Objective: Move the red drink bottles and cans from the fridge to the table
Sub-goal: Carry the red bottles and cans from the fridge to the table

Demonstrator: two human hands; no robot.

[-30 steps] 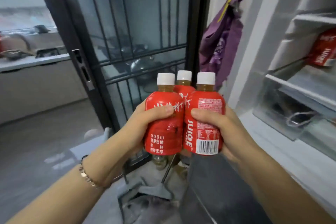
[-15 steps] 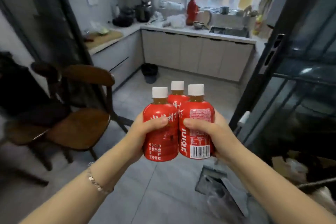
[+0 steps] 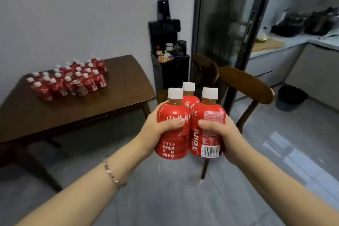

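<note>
The left hand [image 3: 161, 124] and right hand [image 3: 220, 130] hug three red juice bottles [image 3: 173, 139] tight between them, so this looks like the carrying step, and next the bottles should go far off to the left onto the brown table [image 3: 119, 97], beside the crowd of red bottles [image 3: 69, 80] standing there.

Three small red bottles [image 3: 172, 139] with white caps and white lettering stood upright and pressed together, two in front and one behind, held in the air between the left hand [image 3: 161, 126] and the right hand [image 3: 222, 131]. Many matching bottles [image 3: 91, 80] and one red can [image 3: 80, 89] stood clustered along the far edge of the table [image 3: 119, 88], towards its left corner.
</note>
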